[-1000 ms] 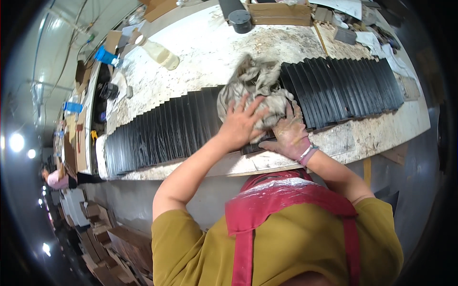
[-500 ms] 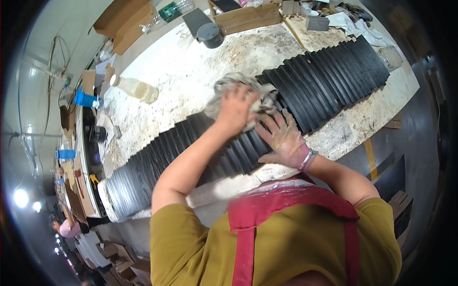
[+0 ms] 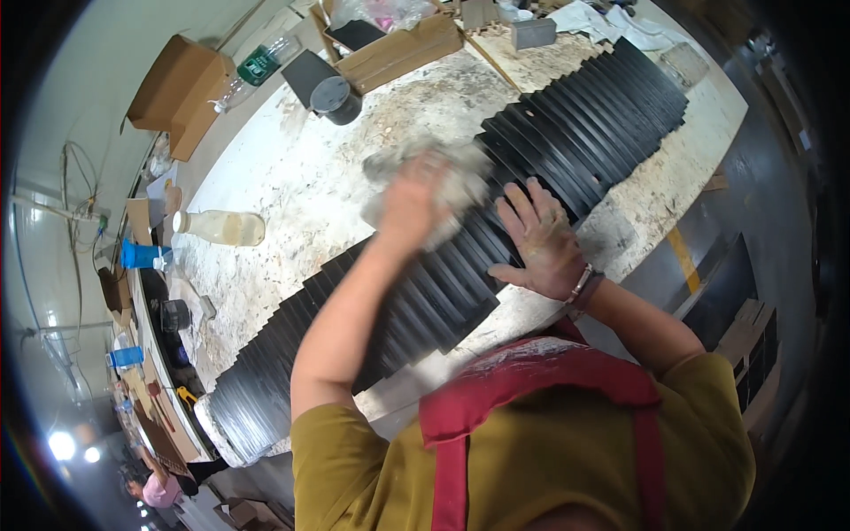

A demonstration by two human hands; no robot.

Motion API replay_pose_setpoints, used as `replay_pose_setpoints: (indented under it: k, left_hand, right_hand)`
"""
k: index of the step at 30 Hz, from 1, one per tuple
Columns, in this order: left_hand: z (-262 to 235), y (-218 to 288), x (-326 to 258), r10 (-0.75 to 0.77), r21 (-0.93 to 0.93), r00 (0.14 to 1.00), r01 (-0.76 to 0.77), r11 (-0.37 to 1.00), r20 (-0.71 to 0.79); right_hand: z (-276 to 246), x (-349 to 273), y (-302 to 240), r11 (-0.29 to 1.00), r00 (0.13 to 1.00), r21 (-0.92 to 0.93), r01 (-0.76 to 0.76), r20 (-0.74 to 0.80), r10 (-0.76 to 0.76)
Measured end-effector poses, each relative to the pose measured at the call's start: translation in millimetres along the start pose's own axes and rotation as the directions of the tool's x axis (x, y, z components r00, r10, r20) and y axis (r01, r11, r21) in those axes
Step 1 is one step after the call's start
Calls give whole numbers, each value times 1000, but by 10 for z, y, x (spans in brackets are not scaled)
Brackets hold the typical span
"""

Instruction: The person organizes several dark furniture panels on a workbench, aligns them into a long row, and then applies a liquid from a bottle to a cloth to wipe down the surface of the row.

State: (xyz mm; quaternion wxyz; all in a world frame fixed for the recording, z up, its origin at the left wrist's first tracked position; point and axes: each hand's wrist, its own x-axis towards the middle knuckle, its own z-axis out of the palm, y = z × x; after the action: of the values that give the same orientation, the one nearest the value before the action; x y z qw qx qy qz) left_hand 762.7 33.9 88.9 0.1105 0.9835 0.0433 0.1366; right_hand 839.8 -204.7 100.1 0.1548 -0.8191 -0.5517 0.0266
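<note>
A long row of black ridged strips [image 3: 425,305] lies side by side, slanting across the white worktable from near left to far right. My left hand [image 3: 413,208], blurred by motion, presses a crumpled greyish-white rag [image 3: 467,168] over the middle of the row and its far edge. The rag hides the strips beneath it. Just right of the rag, my right hand [image 3: 549,248] rests on the strips with its fingers spread and nothing held. Its palm and fingers look stained, and a band circles the wrist.
On the stained tabletop [image 3: 292,168] lies a plastic bottle [image 3: 226,228] of cloudy liquid. A round dark container [image 3: 336,99] and a cardboard tray [image 3: 398,57] are at the back. A grey block [image 3: 533,34] sits beyond the strips. Another person [image 3: 159,487] is at far left.
The whole view has shifted a little. My left hand and the rag have moved slightly toward the strips' far edge. My right hand now sits farther from the rag, its fingers still spread.
</note>
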Motion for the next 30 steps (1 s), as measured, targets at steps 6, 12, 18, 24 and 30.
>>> replay_pose_setpoints:
  k: [6,12,18,24,30]
  left_hand:
    - [-191,223,498,-284,-355,957,244,903,-64]
    - [307,277,486,123,26,991,-124,992,56]
    - [-135,361,978,-179,-440,980,125,889,-84]
    - [549,1103,847,292,-231,945,-253,939,151]
    - [376,128,1439,-404,-254,914,399,881,36]
  right_hand:
    - [-64,-27,64,999,1000,-38,-18,4,18]
    - [11,-27,8,997,997,-15,-72,36,73]
    - [-398,-105,441,980,976,-10,-198,-96,196]
    - [-22,-271,873,949,947,28,-314,-57,315]
    - [-106,-146,722,937,930,-56,-344,-161,331]
